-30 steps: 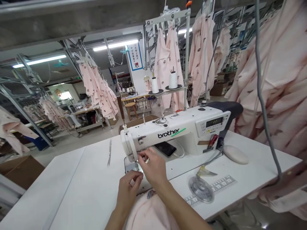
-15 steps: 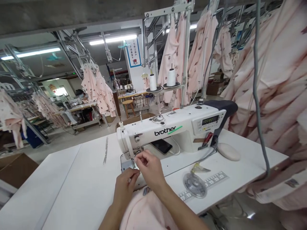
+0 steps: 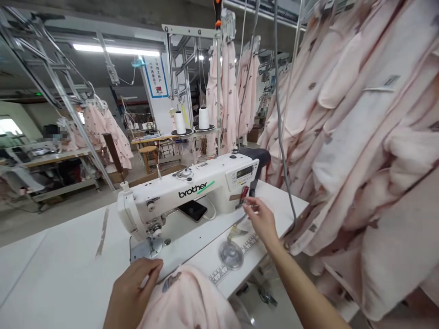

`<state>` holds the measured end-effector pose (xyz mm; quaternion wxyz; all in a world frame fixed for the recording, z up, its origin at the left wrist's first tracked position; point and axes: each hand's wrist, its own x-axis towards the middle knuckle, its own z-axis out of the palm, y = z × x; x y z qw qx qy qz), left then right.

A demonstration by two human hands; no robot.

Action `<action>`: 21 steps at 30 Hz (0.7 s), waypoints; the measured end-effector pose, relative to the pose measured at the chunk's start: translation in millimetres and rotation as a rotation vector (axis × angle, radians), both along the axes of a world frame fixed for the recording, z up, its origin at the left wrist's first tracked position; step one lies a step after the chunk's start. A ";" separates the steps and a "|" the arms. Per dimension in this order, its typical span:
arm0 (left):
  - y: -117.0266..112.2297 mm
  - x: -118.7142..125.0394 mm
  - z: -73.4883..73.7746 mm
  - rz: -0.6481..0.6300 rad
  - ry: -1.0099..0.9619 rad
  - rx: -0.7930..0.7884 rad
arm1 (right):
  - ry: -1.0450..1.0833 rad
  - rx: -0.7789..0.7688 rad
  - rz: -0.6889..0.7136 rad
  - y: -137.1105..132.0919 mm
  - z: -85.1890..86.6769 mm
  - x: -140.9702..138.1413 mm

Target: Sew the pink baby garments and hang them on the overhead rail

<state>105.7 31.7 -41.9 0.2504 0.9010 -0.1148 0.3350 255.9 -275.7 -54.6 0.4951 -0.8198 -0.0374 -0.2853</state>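
My left hand (image 3: 133, 290) is in front of the sewing machine's needle area, with thumb and forefinger pinched together. Whatever is between those fingertips is too small to make out. Below it, a pale pink garment (image 3: 192, 297) with a dark print lies over the table's front edge. My right hand (image 3: 262, 221) is raised at the right end of the white sewing machine (image 3: 168, 192), fingers slightly apart. Its fingertips are close to red-handled thread snips (image 3: 244, 194) on the machine's body; contact is not clear.
A smartphone (image 3: 192, 210) lies under the machine arm. A clear round dish (image 3: 231, 254) sits by a printed ruler (image 3: 219, 273). White thread cones (image 3: 203, 118) stand behind. Pink garments (image 3: 343, 151) hang at right, beside a grey cable (image 3: 279, 119).
My right hand has left the needle area and moved right to the red-handled snips. My left hand remains near the needle, slightly lower. The view has turned right.
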 end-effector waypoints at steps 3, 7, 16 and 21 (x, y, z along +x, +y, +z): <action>-4.9 -2.0 7.4 0.000 -0.032 0.038 | -0.013 -0.021 -0.131 -15.1 6.4 26.1; -10.5 -5.7 14.3 0.017 0.024 0.023 | -0.009 -0.034 -0.158 -11.8 14.9 47.4; -15.2 -9.7 15.0 0.050 0.122 -0.062 | -0.128 0.102 -0.109 -32.0 58.3 33.6; -27.7 -9.5 18.3 0.056 0.207 -0.132 | 0.154 0.476 0.334 8.5 17.6 -29.7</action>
